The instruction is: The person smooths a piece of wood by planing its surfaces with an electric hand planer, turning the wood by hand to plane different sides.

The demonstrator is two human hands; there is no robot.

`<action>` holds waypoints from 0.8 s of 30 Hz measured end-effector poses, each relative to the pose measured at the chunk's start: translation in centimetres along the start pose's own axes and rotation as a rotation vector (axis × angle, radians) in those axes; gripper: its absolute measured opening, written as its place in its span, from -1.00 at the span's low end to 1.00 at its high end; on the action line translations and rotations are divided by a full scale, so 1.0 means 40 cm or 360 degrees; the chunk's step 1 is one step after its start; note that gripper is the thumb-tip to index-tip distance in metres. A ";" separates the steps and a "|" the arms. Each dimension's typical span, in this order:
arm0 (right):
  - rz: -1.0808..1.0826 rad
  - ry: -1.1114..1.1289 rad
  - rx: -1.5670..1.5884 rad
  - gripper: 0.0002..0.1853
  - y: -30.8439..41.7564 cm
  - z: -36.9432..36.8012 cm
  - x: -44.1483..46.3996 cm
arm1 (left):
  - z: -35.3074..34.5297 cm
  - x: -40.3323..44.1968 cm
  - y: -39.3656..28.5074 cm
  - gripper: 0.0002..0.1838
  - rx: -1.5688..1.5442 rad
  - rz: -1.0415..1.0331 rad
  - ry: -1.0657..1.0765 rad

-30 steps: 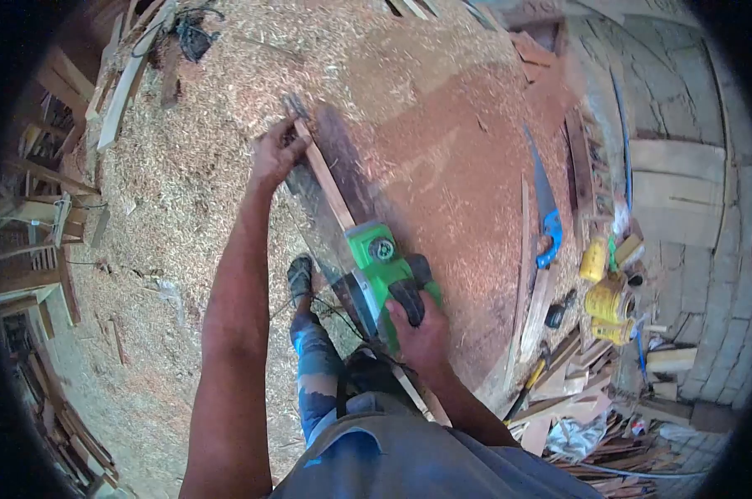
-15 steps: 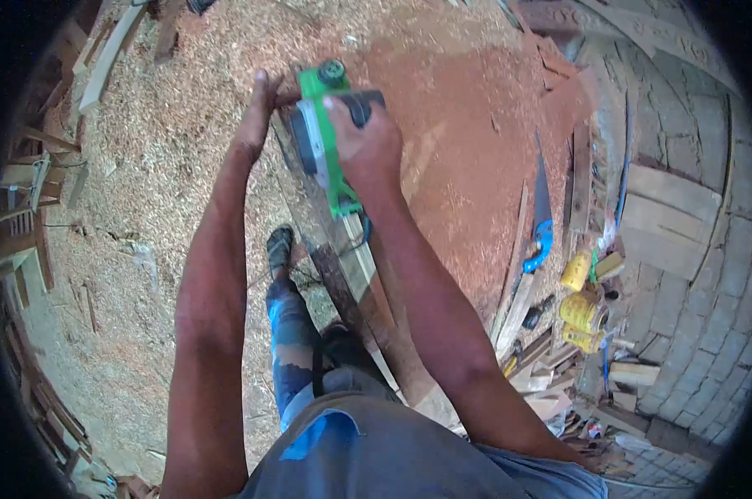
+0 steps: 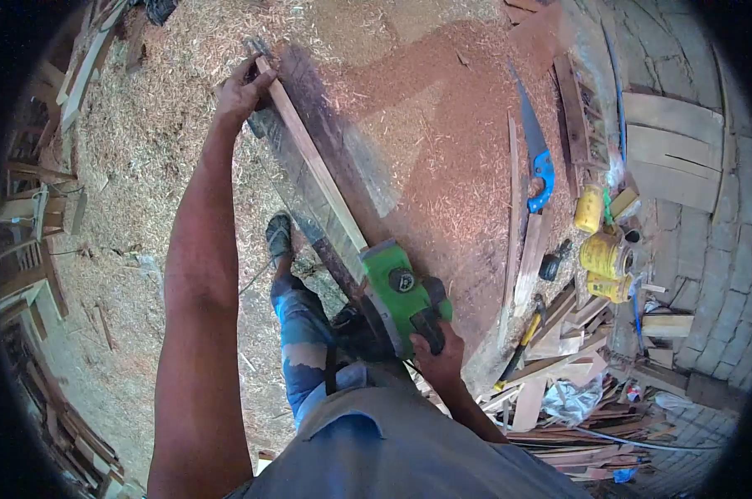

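Observation:
A narrow wood strip (image 3: 313, 162) lies lengthwise on a dark, worn plank (image 3: 305, 191). My left hand (image 3: 244, 90) grips the strip near its far end, fingers closed around its edge. Over the near end of the strip sits a green electric planer (image 3: 396, 287) with a black rear handle. My right hand (image 3: 440, 353) is wrapped round that handle, close to my body. The planer hides the part of the strip beneath it.
A handsaw (image 3: 535, 137) with a blue handle lies at the right. Beyond it are yellow containers (image 3: 604, 254), a hammer (image 3: 521, 345) and heaped wood offcuts (image 3: 588, 445). Shavings cover the floor (image 3: 176, 133). Timber (image 3: 81, 79) leans at the upper left.
The planer first went forward to the far end of the plank, then came back toward my body with my right hand. My left hand, spread earlier, is again closed on the strip.

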State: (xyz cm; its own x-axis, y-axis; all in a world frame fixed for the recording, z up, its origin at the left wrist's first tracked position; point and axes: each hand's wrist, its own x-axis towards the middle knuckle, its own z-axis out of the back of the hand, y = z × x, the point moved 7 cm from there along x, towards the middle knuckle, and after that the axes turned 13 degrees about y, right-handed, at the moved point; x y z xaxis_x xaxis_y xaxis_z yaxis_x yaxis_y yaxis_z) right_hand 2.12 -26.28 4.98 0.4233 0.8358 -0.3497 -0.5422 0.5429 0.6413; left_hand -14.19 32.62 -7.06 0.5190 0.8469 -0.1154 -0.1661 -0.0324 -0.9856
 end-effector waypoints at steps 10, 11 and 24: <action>0.0041 -0.0146 -0.0097 -0.62 0.230 -0.030 0.296 | 0.020 0.024 0.016 -0.24 0.0073 -0.0165 -0.0028; 0.0100 -0.0153 -0.0099 -0.61 0.279 -0.028 0.337 | 0.024 0.037 0.039 -0.28 0.0111 -0.0186 -0.0034; 0.0350 -0.0034 -0.0028 -0.56 0.545 -0.055 0.680 | 0.020 -0.007 -0.051 -0.30 0.0051 -0.0100 0.0185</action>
State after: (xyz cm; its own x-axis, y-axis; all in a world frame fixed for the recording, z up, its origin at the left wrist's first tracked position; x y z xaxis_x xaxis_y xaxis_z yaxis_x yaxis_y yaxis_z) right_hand 0.22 8.47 7.94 0.3086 0.9324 -0.1879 -0.6359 0.3492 0.6883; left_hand -14.66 32.86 -4.93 0.6227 0.7794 -0.0689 -0.1558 0.0372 -0.9871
